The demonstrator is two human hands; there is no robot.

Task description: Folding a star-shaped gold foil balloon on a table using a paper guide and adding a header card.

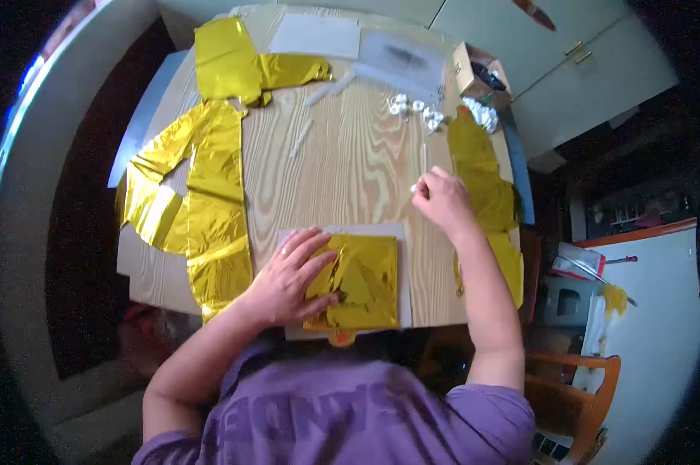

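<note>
My left hand (294, 277) lies with fingers spread on the left part of a flat, square-looking gold foil piece (365, 283). It looks like an uninflated foil balloon, and a small rounded tab sticks out at its near edge. Under the foil is a pale flat sheet or board (403, 271), showing along the far and right edges. My right hand (445, 203) is closed above the table, right of the foil. A small white bit (414, 188) shows at its fingertips; the rest is hidden in the fist.
More gold foil shapes lie at left (218, 201), far left (227, 58) and right (478, 159). Crumpled white pieces (433, 118), thin clear strips (301, 139), a white sheet (315, 36), a clear plastic bag (392, 58) and an open box (466, 71) sit on the wooden table.
</note>
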